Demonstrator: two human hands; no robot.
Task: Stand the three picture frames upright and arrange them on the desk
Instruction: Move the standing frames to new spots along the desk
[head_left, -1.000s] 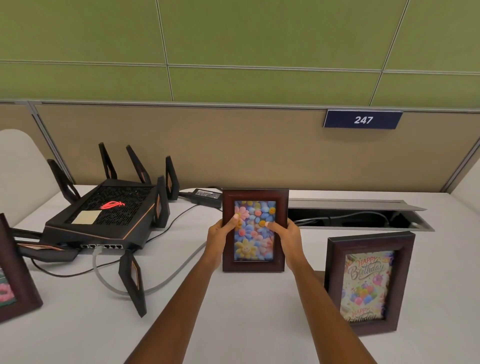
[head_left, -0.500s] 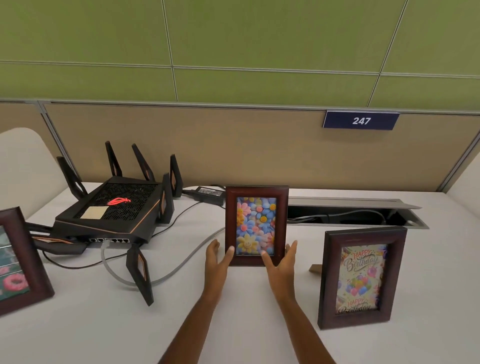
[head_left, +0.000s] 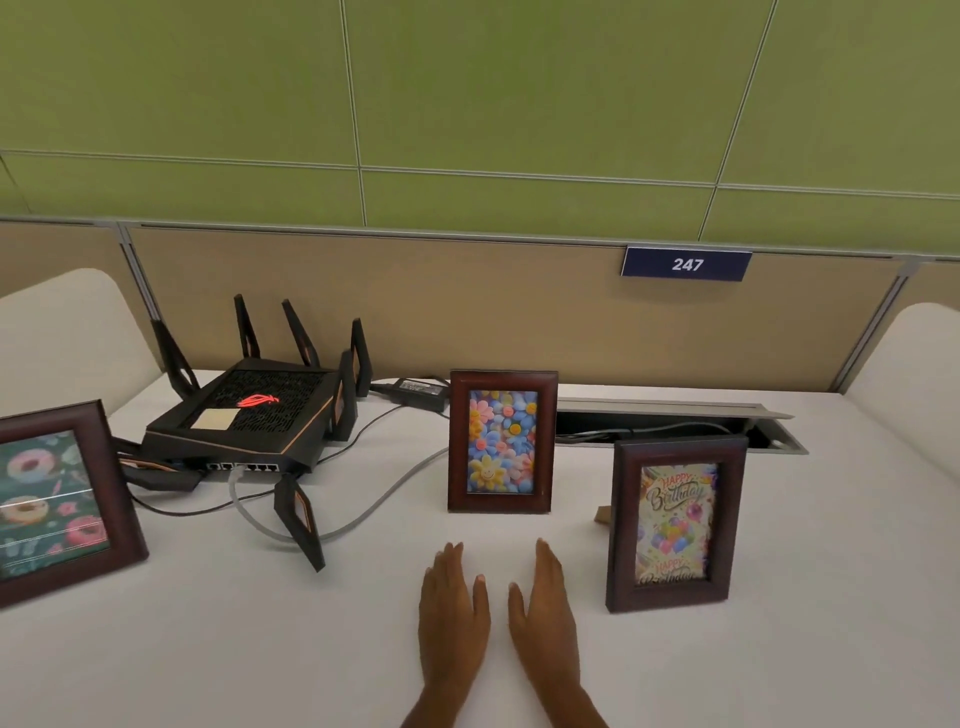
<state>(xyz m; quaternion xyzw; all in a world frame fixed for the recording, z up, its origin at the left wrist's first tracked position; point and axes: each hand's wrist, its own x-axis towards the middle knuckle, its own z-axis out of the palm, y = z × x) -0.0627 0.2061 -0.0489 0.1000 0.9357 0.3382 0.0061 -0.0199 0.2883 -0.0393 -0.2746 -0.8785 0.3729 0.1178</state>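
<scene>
Left hand: the bare left hand (head_left: 453, 605) lies flat and open, palm down, over the white surface (head_left: 260, 649), holding nothing.
Right hand: the bare right hand (head_left: 546, 608) is just beside it, fingers spread flat, equally empty.
What just changed: half a second ago both hands were at the lower corners of the flower frame; now they have drawn back toward the person and are clear of it.
Near right: the dark wooden frame with the "Happy Birthday" balloon card (head_left: 675, 525) stands upright on its rear prop.
Near left: the dark wooden frame with the doughnut print (head_left: 57, 504) stands at the surface's left edge, partly cut off (it looks tilted, though the wide lens may exaggerate that).
Middle: the dark wooden frame with the colourful flower print (head_left: 502, 441) stands upright and untouched, facing the person.
Behind: a black angular router with antennas (head_left: 249, 410), left of the flower frame.
Meaning: all three appear to be standing, so the task looks finished or nearly so.
</scene>
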